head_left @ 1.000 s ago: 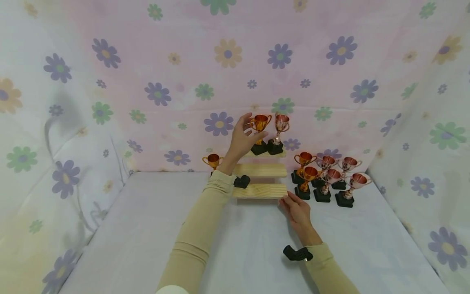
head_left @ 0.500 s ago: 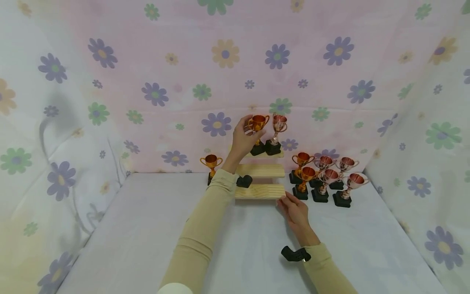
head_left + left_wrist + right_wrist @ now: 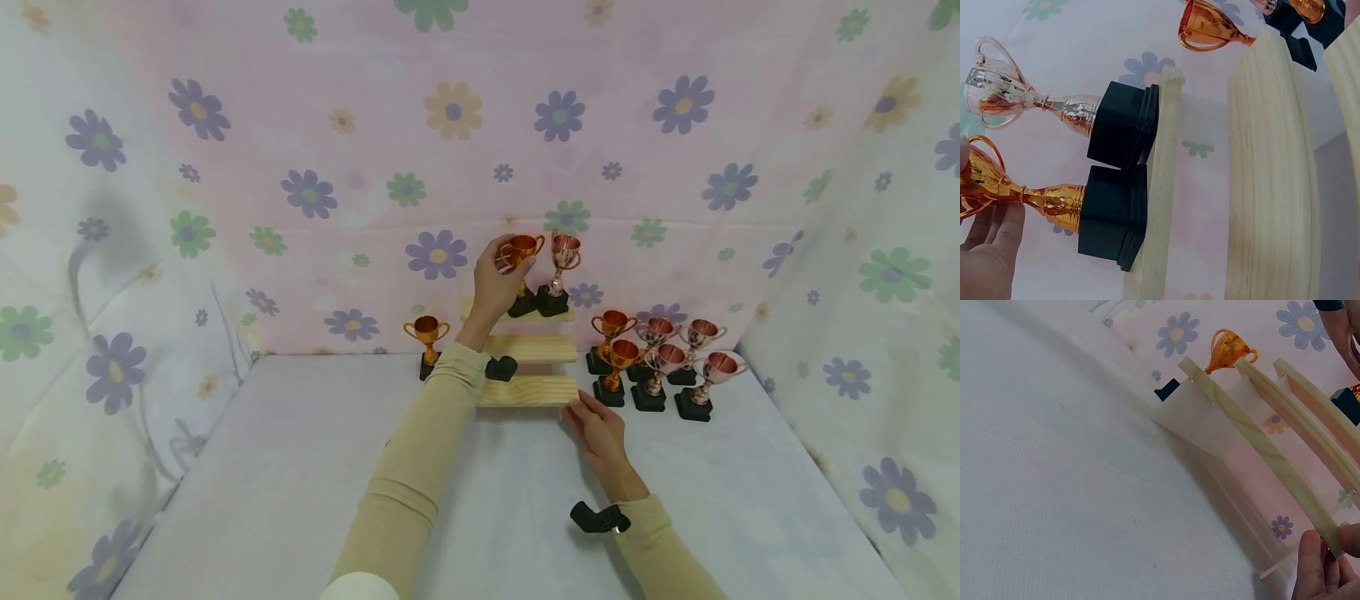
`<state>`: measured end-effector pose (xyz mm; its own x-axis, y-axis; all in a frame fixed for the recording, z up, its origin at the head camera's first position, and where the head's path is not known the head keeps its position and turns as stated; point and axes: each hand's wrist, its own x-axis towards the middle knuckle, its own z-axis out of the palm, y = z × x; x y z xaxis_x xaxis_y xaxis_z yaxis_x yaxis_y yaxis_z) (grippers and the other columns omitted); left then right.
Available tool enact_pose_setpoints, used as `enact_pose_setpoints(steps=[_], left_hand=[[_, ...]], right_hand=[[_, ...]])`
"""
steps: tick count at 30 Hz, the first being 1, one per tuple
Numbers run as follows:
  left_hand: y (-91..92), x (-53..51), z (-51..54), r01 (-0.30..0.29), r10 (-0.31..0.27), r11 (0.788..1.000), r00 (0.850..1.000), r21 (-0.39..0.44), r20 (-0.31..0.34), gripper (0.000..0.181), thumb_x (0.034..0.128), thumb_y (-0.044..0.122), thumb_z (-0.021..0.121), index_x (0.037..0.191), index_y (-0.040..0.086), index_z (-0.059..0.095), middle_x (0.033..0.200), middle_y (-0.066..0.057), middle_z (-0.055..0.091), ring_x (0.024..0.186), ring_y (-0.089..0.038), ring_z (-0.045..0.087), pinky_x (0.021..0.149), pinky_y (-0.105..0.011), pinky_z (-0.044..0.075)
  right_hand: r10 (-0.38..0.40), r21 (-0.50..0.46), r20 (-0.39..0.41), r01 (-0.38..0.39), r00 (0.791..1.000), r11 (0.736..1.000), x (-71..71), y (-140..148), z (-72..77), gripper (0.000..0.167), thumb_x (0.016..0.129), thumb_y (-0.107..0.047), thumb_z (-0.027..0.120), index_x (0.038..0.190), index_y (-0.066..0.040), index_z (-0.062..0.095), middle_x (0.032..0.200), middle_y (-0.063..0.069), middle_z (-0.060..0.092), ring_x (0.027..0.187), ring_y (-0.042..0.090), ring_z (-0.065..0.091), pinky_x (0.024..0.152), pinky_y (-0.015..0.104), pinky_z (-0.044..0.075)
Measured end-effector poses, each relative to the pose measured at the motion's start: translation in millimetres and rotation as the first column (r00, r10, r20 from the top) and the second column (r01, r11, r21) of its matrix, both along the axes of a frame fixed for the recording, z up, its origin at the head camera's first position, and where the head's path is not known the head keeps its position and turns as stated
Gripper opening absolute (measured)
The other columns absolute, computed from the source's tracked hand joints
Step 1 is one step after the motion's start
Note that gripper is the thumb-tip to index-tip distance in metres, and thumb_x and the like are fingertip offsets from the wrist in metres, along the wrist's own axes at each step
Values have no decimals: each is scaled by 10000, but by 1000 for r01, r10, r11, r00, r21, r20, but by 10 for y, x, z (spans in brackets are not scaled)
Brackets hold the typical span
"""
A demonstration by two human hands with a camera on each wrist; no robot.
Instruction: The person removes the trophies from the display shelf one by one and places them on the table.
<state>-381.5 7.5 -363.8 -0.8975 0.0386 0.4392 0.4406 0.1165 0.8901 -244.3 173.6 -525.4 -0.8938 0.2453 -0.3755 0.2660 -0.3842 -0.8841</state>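
Note:
My left hand [image 3: 492, 287] holds a gold trophy cup [image 3: 522, 247] by its bowl, fingers behind it. The trophy's black base [image 3: 1112, 215] stands upright on the top board [image 3: 1161, 187] of a three-tier wooden shelf. Close beside it, to the right, stands a rose-gold trophy cup [image 3: 565, 254]. My right hand [image 3: 602, 433] pinches the right end of the lowest board [image 3: 528, 390], with the thumb above and the fingers below in the right wrist view. The middle board [image 3: 531, 348] is partly hidden by my left arm.
To the right of the shelf, several gold and rose-gold trophies [image 3: 666, 358] stand grouped on the white-covered table [image 3: 337, 467]. Another gold trophy [image 3: 426, 332] stands left of the shelf, behind my left forearm. A flowered cloth [image 3: 450, 167] hangs at the back and sides.
The whole head view has slid slightly left. Both trophies keep their places on the top board. My left wrist has shifted a little right relative to the shelf; my right hand stays on the lowest board.

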Motion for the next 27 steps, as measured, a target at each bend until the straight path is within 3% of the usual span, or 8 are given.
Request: enact_pose_setpoints(steps=[9,14,21,27], left_hand=[[-107,-3,-11,-38,39,998,999,40,-24,484,964,75,705,1411,1,535,1289,-210,598,1094,-353,638,982,-395,580],[-217,39,-9,-43,45,997,998,68,-32,495,966,87,706,1421,12,528,1306,-200,582,1105,-347,638,992,-399,572],[-413,111,-22,-10,16,993,999,118,-50,504,971,68,695,1434,1,509,1333,-215,544,1146,-345,626,1012,-412,558],[-674,243,2,21,-11,985,998,169,-58,489,960,48,701,1418,5,534,1282,-212,589,1129,-335,638,984,-355,571]], right_hand=[[9,-8,-8,-9,1000,1000,-7,-32,2,489,1063,-103,544,1527,-7,423,1497,190,482,1124,139,638,964,228,563],[4,-12,-18,-4,1000,1000,-11,-35,-8,493,1056,-98,556,1521,4,428,1507,210,471,1067,107,660,950,227,570],[-2,-14,-20,2,1000,1000,-3,-27,-6,499,1054,-87,555,1524,7,419,1508,208,465,972,50,669,937,216,573],[-4,-18,-4,4,1000,1000,6,-7,10,501,1057,-92,552,1531,-7,415,1512,192,465,965,44,667,957,225,565]])
